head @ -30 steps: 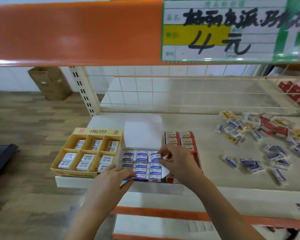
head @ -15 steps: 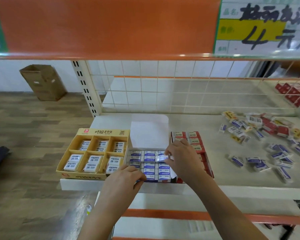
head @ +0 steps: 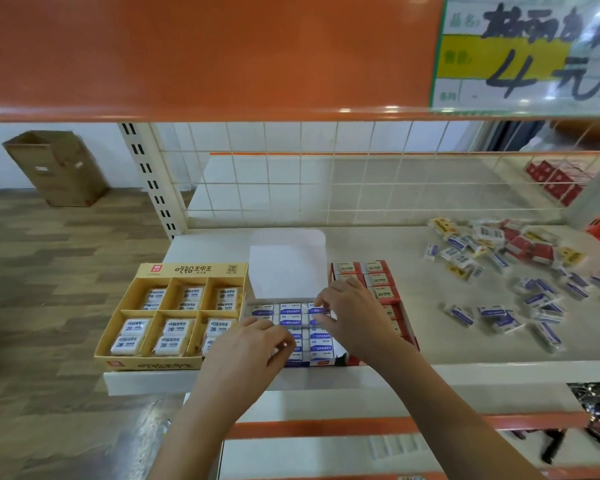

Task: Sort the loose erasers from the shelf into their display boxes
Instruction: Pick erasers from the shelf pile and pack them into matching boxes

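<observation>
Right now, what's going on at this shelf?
A person is sorting erasers into display boxes. Both hands are over the middle box, its lid up: the right hand fingers a blue eraser in its back row, the left hand rests on the front rows. A yellow box sits left of it, a red box right. A loose pile of erasers waits further right.

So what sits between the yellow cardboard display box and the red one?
In the head view, a white box of blue-labelled erasers sits between the yellow box and red box.
</observation>
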